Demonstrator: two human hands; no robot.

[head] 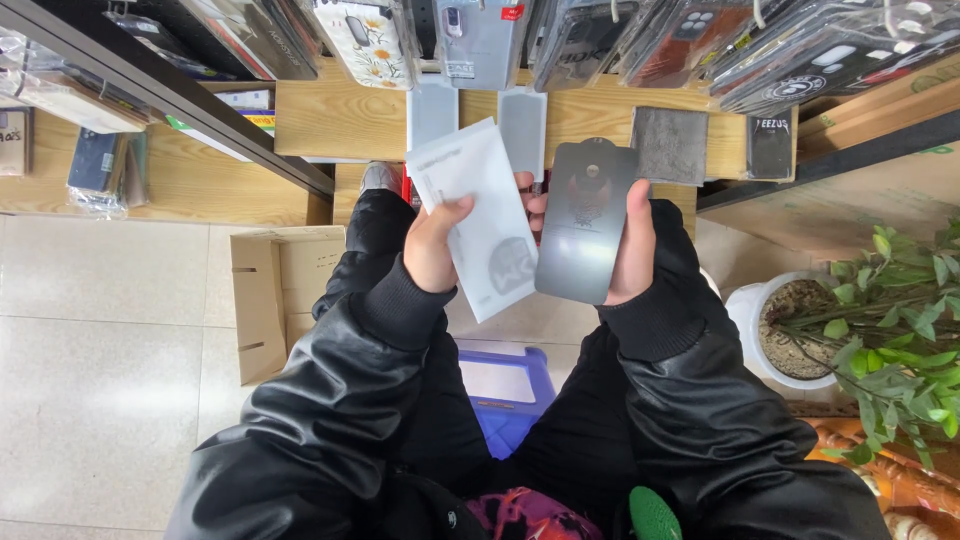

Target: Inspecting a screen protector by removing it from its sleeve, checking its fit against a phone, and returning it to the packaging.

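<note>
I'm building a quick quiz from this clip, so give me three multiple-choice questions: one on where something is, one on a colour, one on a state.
1. Where is the potted plant?
A. On the floor at the person's right
B. On the wooden shelf
C. Inside the cardboard box

2. What colour is the stool under the person?
A. Red
B. Blue
C. Yellow

3. What does the left hand hold?
A. Nothing
B. A white paper sleeve
C. A grey cloth

Answers: 1 A, its white pot stands on the floor there. 2 B, blue plastic shows between the legs. 3 B, the thumb pins the sleeve, while the right hand holds the dark glass sheet.
</note>
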